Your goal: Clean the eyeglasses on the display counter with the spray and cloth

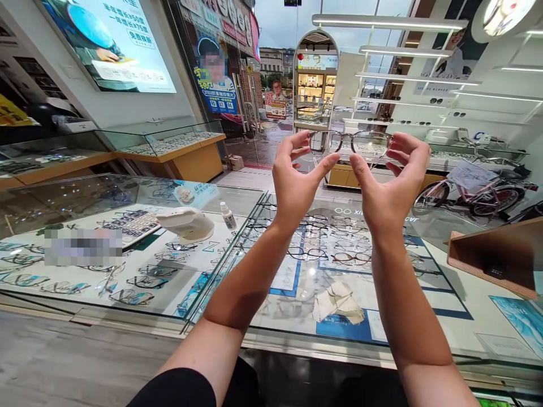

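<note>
A pair of eyeglasses (348, 135) with a thin dark frame is raised above the glass display counter, its lenses toward the doorway and mirror. My left hand (299, 175) pinches the glasses at their left end, thumb near the lower rim. At the opposite end my right hand (386, 178) grips them the same way, thumb close to the bridge. Both arms are stretched forward. Below them, a crumpled cream cloth (339, 303) lies on the counter, partly over a blue card (339, 330).
Rows of glasses (307, 253) show under the counter glass (263, 316). Left of my arms stand a white spray bottle (228, 216) and a white scanner-like device (186, 224). A wooden box-like stand (492, 263) is at right. Beyond it are a bicycle (479, 189) and an arched mirror (316, 85).
</note>
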### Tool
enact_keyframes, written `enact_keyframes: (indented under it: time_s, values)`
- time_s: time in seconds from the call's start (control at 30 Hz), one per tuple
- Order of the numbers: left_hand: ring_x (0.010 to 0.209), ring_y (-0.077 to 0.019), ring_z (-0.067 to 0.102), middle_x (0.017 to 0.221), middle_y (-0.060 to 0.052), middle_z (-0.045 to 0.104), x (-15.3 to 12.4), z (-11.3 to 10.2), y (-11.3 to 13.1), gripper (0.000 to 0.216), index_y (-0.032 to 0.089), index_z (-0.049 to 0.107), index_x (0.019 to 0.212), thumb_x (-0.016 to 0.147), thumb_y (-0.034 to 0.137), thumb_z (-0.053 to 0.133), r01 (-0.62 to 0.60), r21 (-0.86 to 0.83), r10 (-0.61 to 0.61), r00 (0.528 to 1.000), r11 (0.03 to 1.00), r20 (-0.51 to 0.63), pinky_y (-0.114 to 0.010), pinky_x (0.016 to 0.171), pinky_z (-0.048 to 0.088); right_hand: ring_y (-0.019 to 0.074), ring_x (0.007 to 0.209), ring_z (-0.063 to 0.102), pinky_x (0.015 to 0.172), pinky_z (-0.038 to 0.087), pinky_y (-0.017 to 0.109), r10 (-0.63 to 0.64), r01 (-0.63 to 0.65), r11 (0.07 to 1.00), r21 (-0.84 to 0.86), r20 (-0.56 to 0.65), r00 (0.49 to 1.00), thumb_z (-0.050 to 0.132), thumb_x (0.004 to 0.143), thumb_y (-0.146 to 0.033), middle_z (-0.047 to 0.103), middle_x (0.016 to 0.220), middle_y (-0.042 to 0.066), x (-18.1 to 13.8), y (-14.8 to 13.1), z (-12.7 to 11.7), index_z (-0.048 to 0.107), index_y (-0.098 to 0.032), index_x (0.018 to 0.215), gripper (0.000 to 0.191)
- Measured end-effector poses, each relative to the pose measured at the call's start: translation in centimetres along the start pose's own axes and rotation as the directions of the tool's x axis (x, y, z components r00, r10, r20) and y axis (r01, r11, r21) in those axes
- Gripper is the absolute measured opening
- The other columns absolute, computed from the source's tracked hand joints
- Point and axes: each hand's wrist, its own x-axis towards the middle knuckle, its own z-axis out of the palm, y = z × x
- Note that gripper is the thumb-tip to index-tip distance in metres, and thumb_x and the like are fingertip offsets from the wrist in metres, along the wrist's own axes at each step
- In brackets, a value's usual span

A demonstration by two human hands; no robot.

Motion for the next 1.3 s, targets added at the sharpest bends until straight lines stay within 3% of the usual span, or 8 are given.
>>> enact_keyframes:
  time_s: [0.17,0.37,0.53,0.8,1.03,1.3]
  values:
    - [0.128,-0.0287,0.066,0.144,-0.009,0.067,-0.2,0.0,0.6,0.072,0.034,0.063,0.14,0.081,0.068,0.088,0.005,0.022,-0.004,0.998,1.0,-0.057,-0.042,0.098,0.058,0.0367,0.132,0.059,0.106,0.054,0.062,0.036,-0.036,0.999,-0.003,0.031,0.999,0.075,0.094,-0.061,0.056,0.141,0.014,0.2,0.9,-0.1,0.049,-0.035,0.152,0.069]
    - [0.131,-0.0295,0.063,0.146,-0.009,0.063,-0.6,-0.1,1.8,0.071,0.032,0.06,0.142,0.084,0.061,0.088,-0.108,0.142,0.127,0.982,0.984,-0.137,-0.044,0.105,0.056,0.033,0.128,0.062,0.106,0.055,0.058,0.119,-0.13,0.988,0.082,0.121,0.985,0.079,0.089,-0.062,0.061,0.142,0.013,0.4,1.7,0.2,0.054,-0.031,0.146,0.069]
    - [0.129,-0.0286,0.063,0.144,-0.009,0.064,-0.7,0.0,2.2,0.067,0.032,0.059,0.142,0.086,0.057,0.087,-0.145,0.179,0.173,0.973,0.973,-0.153,-0.044,0.107,0.055,0.0317,0.128,0.064,0.108,0.054,0.057,0.171,-0.183,0.979,0.09,0.124,0.977,0.082,0.086,-0.062,0.064,0.139,0.012,0.4,1.6,0.2,0.056,-0.028,0.142,0.07]
    - [0.133,-0.0299,0.063,0.145,-0.009,0.063,-0.5,0.0,1.8,0.071,0.035,0.058,0.144,0.085,0.061,0.087,-0.176,0.173,0.203,0.968,0.969,-0.15,-0.044,0.105,0.056,0.0344,0.135,0.06,0.112,0.052,0.06,0.117,-0.129,0.984,0.12,0.102,0.988,0.081,0.088,-0.061,0.06,0.145,0.013,0.4,1.4,0.1,0.053,-0.031,0.147,0.071]
    - [0.139,-0.032,0.06,0.151,-0.008,0.061,-0.5,0.1,1.6,0.073,0.038,0.056,0.147,0.085,0.066,0.084,-0.13,0.111,0.143,0.983,0.985,-0.118,-0.046,0.105,0.056,0.0378,0.141,0.056,0.115,0.049,0.064,0.045,-0.05,0.996,0.07,0.079,0.996,0.074,0.097,-0.057,0.055,0.148,0.015,0.2,0.9,0.0,0.046,-0.034,0.156,0.069]
    - [0.134,-0.0299,0.063,0.153,-0.009,0.06,-0.5,0.2,1.7,0.071,0.036,0.057,0.144,0.086,0.067,0.083,-0.091,0.065,0.097,0.991,0.994,-0.097,-0.044,0.103,0.057,0.0355,0.137,0.061,0.109,0.055,0.058,0.041,-0.044,0.998,0.048,0.057,0.998,0.075,0.095,-0.059,0.059,0.146,0.015,0.2,0.8,0.0,0.051,-0.033,0.155,0.069]
